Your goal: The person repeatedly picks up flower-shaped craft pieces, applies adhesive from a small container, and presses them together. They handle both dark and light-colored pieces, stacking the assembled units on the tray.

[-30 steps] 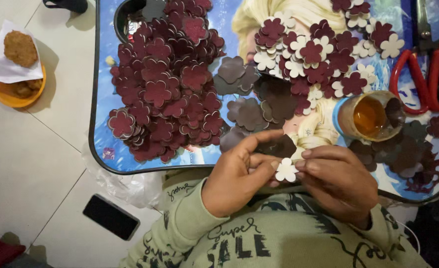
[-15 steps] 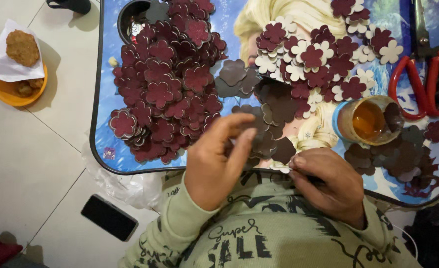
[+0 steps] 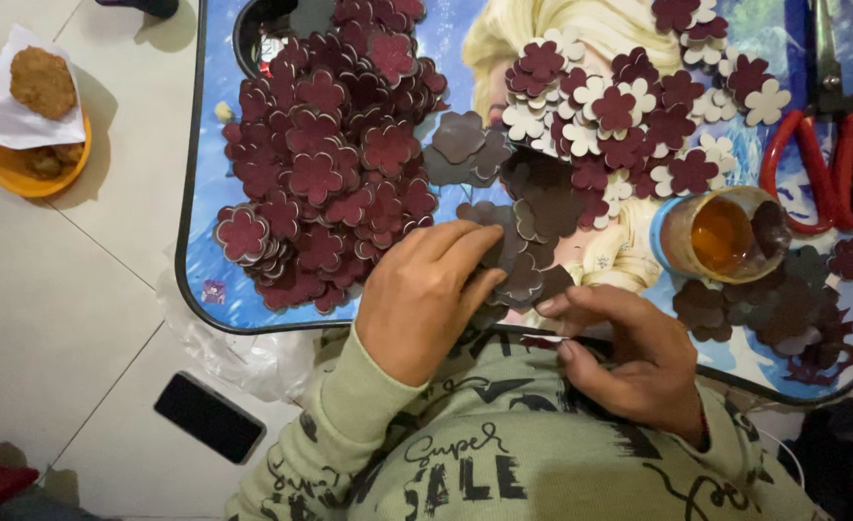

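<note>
Head view: left hand (image 3: 424,294), fingers curled down, presses on dark brown flower cutouts (image 3: 523,246) at the tray's (image 3: 187,241) near edge. Right hand (image 3: 638,357) is loosely curled; any hold cannot be told. Maroon flower pile (image 3: 330,154) lies left, glue jar (image 3: 720,233) and red scissors (image 3: 822,164), cut off, right. Tiled floor (image 3: 50,318) holds a black phone (image 3: 209,417).
</note>
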